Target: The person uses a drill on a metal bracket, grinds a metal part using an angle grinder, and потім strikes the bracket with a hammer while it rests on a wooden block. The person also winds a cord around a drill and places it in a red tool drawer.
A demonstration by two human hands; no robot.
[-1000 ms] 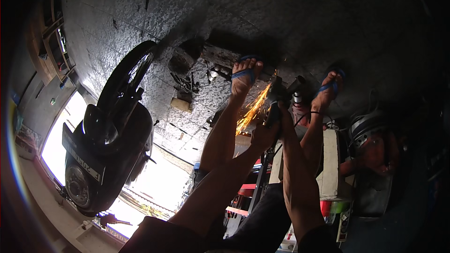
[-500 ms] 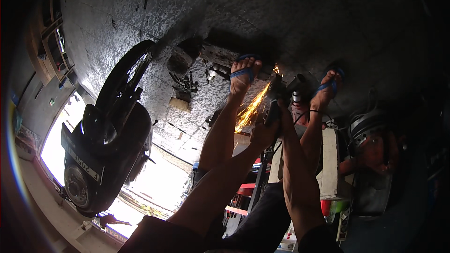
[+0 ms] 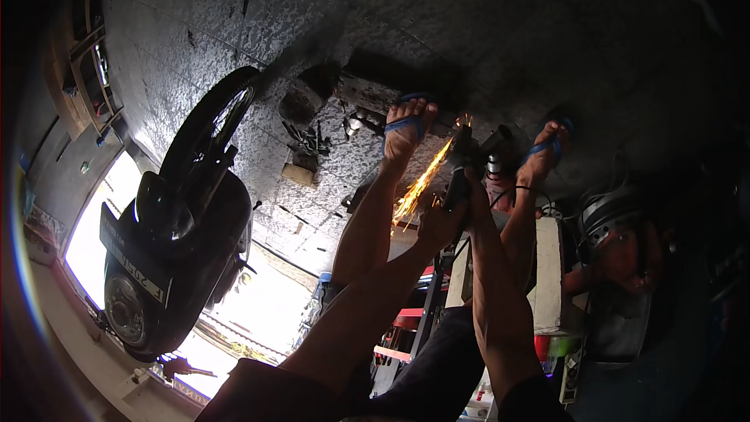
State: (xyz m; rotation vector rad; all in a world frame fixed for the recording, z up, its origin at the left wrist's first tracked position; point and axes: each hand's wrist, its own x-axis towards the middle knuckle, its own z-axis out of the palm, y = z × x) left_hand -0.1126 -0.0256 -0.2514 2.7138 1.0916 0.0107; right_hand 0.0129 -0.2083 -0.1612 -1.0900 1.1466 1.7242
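Note:
My left hand (image 3: pixel 436 225) is closed on the body of a dark angle grinder (image 3: pixel 456 181), low in the middle of the view. My right hand (image 3: pixel 474 194) is closed on the same tool, just right of it. Orange sparks (image 3: pixel 422 186) stream from the grinder's head down and leftward. A dark cylindrical piece (image 3: pixel 495 141) sits beside the head; what the disc touches is too dark to tell. Behind it stands a red tool (image 3: pixel 500 191) with a silver collar. My bare feet in blue flip-flops (image 3: pixel 402 129) rest either side of the work, and a cable loops by my right hand.
A black motorbike (image 3: pixel 180 234) stands at left near a bright doorway. Scattered tools (image 3: pixel 311 139), a wooden block (image 3: pixel 299 173) and a dark slab (image 3: pixel 363 92) lie on the concrete floor. A pale box (image 3: pixel 549 273) and an orange machine (image 3: pixel 625 258) are at right, wooden shelving (image 3: pixel 82 78) far left.
The spark spray varies slightly in shape, with a small burst at the top. My hands and the grinder have stayed in nearly the same place.

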